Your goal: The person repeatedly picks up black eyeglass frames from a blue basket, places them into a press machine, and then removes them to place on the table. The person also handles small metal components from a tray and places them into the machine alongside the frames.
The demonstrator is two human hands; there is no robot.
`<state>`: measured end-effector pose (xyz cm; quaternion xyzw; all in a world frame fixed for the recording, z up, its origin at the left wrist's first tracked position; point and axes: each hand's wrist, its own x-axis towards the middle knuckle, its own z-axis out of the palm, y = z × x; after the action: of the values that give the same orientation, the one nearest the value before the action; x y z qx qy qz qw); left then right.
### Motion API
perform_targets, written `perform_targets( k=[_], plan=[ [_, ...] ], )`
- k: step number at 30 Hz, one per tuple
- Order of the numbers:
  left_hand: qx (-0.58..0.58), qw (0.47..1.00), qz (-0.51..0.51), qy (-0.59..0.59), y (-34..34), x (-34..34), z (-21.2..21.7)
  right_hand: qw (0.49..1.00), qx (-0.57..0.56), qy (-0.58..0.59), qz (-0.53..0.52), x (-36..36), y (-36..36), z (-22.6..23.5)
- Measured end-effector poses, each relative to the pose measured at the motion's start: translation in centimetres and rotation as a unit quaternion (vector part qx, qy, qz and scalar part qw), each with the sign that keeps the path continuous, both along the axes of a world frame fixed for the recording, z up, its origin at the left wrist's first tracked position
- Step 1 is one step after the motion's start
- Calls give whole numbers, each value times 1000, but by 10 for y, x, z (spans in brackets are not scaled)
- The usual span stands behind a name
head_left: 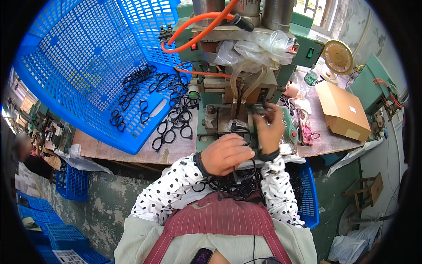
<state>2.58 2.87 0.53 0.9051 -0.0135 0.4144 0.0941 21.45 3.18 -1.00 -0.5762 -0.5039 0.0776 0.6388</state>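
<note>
My left hand [225,155] is closed around a black eyeglass frame [241,130] in front of the green machine. One part of the frame sticks up toward the machine's metal fixture, and another dark rim shows below my fingers. My right hand [270,132] is raised at the right side of the fixture [231,125], its fingers curled toward the thumb. Whatever those fingertips hold is too small to make out. A pile of black eyeglass frames [233,187] lies below my hands, against my red striped apron [220,218].
A big blue plastic crate [88,119] stands tilted at the left, with many black frames inside and spilling onto the table [176,152]. Orange hoses [198,17] cross the machine's top. At the right are a cardboard box [345,112], a bottle [312,75] and a small fan [337,57].
</note>
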Motion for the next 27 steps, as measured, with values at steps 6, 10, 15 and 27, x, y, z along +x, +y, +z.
perform_targets(
  k=[6,10,15,27],
  plan=[
    [-20,999,-18,30,9,1,-5,918,-291,-208,-174,104,1,-69],
    [-17,999,-3,28,7,2,-2,880,-216,-377,-192,82,-12,-72],
    [-24,999,5,36,6,0,-3,911,-192,-314,-185,85,-3,-86],
    [-100,789,605,-31,129,-66,-76,925,-109,-268,-247,90,3,-95]
  ],
)
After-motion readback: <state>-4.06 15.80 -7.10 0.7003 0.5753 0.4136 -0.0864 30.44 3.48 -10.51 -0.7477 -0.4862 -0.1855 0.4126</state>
